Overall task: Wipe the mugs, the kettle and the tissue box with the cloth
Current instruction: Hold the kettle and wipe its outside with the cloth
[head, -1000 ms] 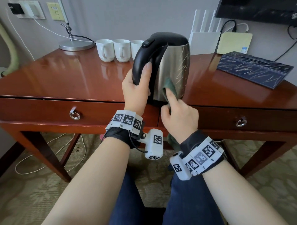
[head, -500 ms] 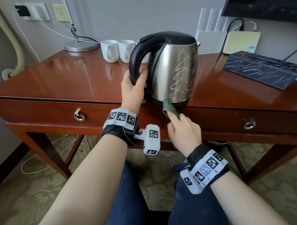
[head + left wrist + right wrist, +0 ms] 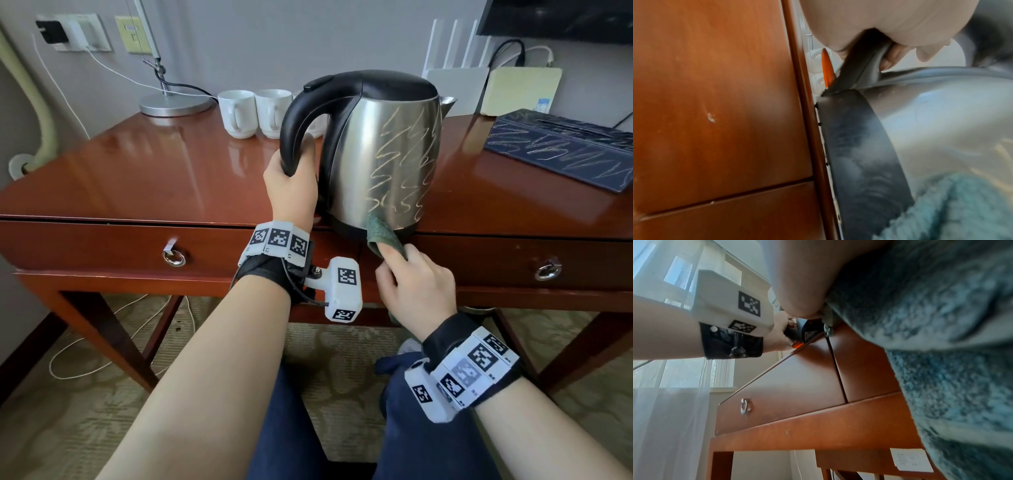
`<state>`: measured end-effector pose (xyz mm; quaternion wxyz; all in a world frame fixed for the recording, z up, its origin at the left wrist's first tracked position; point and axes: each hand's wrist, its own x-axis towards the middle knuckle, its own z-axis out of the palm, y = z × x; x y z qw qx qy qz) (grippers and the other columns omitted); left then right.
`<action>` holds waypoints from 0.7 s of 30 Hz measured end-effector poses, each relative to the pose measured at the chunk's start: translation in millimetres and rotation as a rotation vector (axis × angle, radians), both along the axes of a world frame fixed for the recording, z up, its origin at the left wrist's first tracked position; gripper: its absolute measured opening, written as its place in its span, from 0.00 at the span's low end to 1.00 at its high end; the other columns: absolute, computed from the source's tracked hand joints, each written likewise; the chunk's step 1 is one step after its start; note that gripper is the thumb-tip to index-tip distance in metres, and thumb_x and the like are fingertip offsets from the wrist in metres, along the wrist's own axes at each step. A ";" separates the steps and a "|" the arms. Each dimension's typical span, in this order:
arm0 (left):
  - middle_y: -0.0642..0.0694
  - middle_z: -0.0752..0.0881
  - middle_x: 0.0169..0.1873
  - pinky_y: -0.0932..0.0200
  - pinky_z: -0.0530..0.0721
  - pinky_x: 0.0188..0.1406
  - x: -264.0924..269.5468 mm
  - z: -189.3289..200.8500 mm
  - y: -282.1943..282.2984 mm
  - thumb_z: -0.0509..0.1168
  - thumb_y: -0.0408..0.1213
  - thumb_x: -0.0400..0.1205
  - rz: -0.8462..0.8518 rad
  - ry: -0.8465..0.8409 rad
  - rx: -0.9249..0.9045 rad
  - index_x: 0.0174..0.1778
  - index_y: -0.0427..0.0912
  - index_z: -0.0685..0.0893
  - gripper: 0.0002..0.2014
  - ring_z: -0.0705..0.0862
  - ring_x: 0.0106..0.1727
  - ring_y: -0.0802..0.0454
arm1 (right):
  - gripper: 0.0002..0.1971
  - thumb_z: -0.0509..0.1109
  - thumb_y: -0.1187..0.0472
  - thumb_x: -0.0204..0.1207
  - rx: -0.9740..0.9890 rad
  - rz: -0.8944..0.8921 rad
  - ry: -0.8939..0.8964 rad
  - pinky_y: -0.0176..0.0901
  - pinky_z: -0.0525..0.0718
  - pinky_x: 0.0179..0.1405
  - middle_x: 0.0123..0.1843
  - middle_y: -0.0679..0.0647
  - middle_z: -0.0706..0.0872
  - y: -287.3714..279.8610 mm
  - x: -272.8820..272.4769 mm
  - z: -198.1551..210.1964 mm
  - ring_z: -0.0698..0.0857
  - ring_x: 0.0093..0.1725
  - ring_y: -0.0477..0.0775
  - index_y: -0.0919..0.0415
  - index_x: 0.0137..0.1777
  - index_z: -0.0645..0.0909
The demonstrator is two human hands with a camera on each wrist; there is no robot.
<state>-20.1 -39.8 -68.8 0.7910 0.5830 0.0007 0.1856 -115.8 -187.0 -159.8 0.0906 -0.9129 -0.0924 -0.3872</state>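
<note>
At the desk's (image 3: 137,178) front edge, the kettle (image 3: 383,154), judged heavy and slick-sided, is steadied by its handle, gripped in the left hand (image 3: 291,185), while the soft cloth (image 3: 382,236) is pinched by the right hand (image 3: 414,287).

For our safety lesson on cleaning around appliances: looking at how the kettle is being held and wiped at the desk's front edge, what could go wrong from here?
1. The kettle stands at the desk's front edge; a hard wipe could push it off.
2. Only the left hand steadies it by the handle, so it may twist or tip.
3. The cloth, held by the right hand, is at the base, leaving the scribbles above unwiped.
</note>
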 end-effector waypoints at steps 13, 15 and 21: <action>0.46 0.69 0.25 0.57 0.70 0.31 1.0 -0.4 0.8 0.64 0.32 0.82 0.021 -0.025 0.036 0.31 0.45 0.70 0.15 0.69 0.31 0.49 | 0.20 0.58 0.61 0.72 -0.013 0.047 -0.005 0.37 0.67 0.20 0.28 0.58 0.79 -1.9 1.0 20.7 0.78 0.21 0.61 0.57 0.57 0.88; 0.47 0.70 0.24 0.58 0.71 0.30 1.6 -0.6 0.5 0.64 0.31 0.82 0.020 -0.026 0.035 0.31 0.45 0.71 0.15 0.69 0.30 0.49 | 0.19 0.59 0.62 0.73 0.010 0.028 -0.018 0.37 0.68 0.21 0.30 0.57 0.81 -8.4 -0.7 16.9 0.79 0.22 0.60 0.58 0.57 0.88; 0.46 0.70 0.26 0.56 0.71 0.33 1.6 -0.7 0.4 0.64 0.32 0.81 0.019 -0.027 0.040 0.31 0.45 0.70 0.14 0.69 0.33 0.48 | 0.18 0.59 0.63 0.75 0.039 0.076 0.029 0.40 0.73 0.19 0.31 0.60 0.82 -6.8 -2.6 0.1 0.79 0.22 0.61 0.63 0.57 0.87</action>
